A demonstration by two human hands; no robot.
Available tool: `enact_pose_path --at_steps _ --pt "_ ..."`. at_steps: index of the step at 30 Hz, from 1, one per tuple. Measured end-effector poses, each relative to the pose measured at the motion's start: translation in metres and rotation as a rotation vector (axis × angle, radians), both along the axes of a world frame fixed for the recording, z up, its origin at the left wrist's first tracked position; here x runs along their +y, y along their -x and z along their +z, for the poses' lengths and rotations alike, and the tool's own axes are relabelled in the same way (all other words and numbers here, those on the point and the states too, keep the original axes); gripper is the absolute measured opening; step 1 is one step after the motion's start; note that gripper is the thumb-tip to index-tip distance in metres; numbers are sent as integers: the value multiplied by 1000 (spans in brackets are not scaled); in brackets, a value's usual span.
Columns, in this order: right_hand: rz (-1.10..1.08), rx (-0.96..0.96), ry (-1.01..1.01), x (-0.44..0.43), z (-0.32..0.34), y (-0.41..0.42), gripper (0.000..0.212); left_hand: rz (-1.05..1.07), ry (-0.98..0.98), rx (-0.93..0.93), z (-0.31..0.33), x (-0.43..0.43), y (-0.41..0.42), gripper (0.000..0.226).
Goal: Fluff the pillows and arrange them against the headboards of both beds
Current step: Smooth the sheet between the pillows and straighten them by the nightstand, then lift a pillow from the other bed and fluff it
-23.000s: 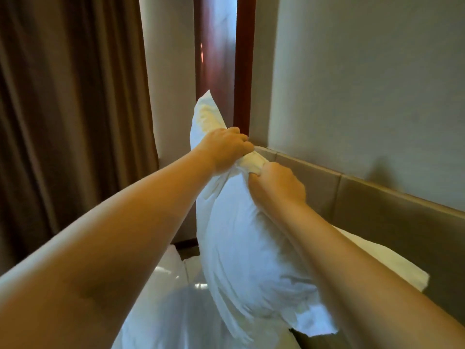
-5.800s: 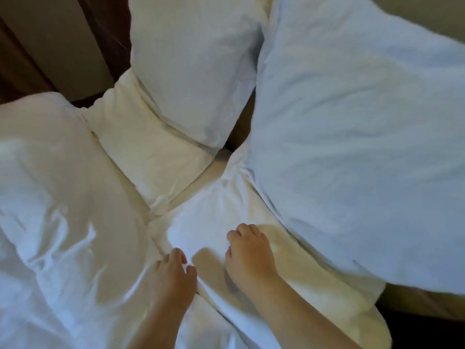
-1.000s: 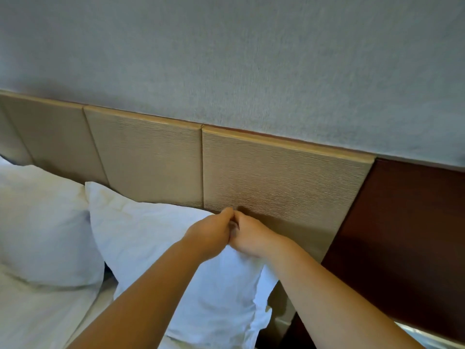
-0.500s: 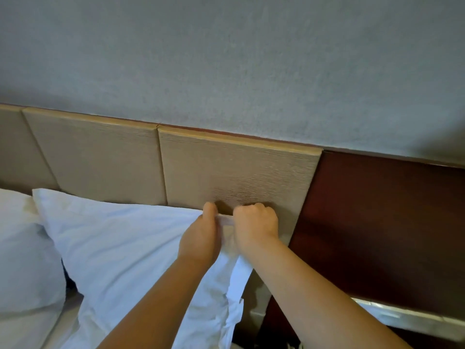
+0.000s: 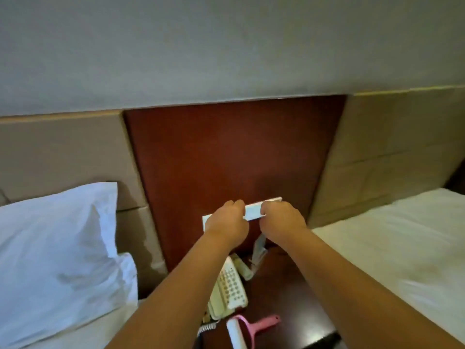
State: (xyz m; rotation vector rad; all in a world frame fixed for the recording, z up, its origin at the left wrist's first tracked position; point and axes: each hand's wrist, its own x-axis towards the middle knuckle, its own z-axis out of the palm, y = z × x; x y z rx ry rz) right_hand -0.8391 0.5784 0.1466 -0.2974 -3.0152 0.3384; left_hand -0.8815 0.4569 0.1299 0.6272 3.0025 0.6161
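Transit step, by the look of it: between beds, nothing carried.

Left bed (image 5: 75, 331) at frame's left edge w/ one white pillow (image 5: 52, 250) propped upright against its beige headboard (image 5: 63, 152); looked done on that side. Right bed (image 5: 392, 248) at right edge, sheet bare, no pillow seen against its headboard (image 5: 392, 147), though far end out of frame. Dark red panel (image 5: 231, 152) between the two headboards, nightstand (image 5: 284, 298) below it.

On nightstand: cream phone (image 5: 227, 290) nr the left edge; pink lint roller (image 5: 241, 331) at the front edge; something pale by the back edge, too blurred to tell.

Left hand (image 5: 226, 222) and right hand (image 5: 283, 219) raised side by side, apart, fingers curled loosely, clamped on nothing. White wall plate (image 5: 253, 210) showed in the gap behind them; touching or not, cannot tell.

Next, prob.: turn to right bed, find its pillows (none in view), grip one by top edge w/ both hands, shake, stand it against that headboard.
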Motion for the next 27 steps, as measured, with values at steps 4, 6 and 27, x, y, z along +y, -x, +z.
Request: enact_pose_path --at_steps 4,6,27 --pt "-294 -36 90 123 -18 -130 26 -321 75 -25 -13 149 -104 19" --pt "-430 -66 83 177 -23 -198 28 -470 135 12 -18 218 -160 21" --pt "-1149 -569 -50 471 -137 -568 31 -1130 678 -19 -139 597 -412 38"
